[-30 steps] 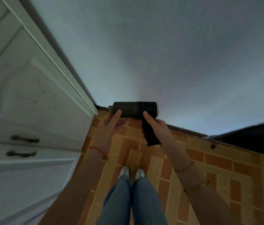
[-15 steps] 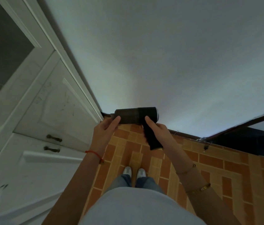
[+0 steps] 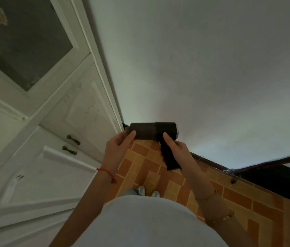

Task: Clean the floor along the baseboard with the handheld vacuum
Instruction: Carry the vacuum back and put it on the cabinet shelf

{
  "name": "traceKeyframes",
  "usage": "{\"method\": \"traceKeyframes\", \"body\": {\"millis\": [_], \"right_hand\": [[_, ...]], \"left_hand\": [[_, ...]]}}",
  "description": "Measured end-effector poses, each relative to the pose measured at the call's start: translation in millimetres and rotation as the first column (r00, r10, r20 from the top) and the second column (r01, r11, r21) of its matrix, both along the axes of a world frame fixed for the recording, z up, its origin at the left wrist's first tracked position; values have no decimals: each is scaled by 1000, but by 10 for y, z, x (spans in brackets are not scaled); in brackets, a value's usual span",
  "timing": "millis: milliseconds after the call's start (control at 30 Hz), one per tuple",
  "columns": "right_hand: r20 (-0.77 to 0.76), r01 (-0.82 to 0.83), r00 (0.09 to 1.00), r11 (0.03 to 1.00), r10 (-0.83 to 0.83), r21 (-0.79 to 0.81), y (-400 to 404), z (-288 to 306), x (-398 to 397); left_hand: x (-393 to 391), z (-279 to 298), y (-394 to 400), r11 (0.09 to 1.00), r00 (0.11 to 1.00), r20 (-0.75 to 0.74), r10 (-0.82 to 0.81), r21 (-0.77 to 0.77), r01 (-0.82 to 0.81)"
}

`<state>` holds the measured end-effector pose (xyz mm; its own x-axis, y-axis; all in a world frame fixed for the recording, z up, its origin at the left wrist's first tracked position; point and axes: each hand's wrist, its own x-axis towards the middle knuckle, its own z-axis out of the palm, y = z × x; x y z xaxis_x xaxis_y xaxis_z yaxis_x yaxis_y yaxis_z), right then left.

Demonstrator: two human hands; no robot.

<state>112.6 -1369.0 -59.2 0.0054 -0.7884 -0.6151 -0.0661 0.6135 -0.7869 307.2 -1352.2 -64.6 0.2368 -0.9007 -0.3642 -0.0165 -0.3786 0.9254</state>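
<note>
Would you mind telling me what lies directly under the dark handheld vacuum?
Under the dark cylindrical handheld vacuum, held in the left hand and right hand, lies orange brick-patterned tile floor. The hands and handle cover part of it.

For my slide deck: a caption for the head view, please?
Both hands, left hand and right hand, hold a dark cylindrical handheld vacuum above orange tiled floor.

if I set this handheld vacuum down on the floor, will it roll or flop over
The handheld vacuum looks rigid. Its barrel is round, so it might roll, though the grip held by the right hand should stop it. Probably light: the left hand only steadies it.
</note>
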Motion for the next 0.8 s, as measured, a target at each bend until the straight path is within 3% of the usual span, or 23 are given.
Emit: {"method": "traceKeyframes", "body": {"millis": [300, 467, 567, 700, 800], "right_hand": [[44, -365, 931, 930, 364, 48, 229, -69, 536], [-47, -545, 835, 836, 548, 71, 472, -134, 1044], [-108, -673, 729, 737, 676, 66, 538, -707, 1274], [15, -763, 645, 643, 764, 67, 1117, -79, 1781], [100, -826, 563, 563, 821, 29, 1504, -13, 2090]], "left_hand": [[382, -81, 824, 939, 940, 0, 342, 33, -341], [621, -46, 1471, 822, 819, -75, 569, 22, -569], [764, -36, 1860, 736, 733, -106, 672, -4, -677], [974, -26, 2446, 622, 619, -137, 774, -23, -783], [1165, -22, 2938, 564, 564, -125, 817, -35, -825]]}}
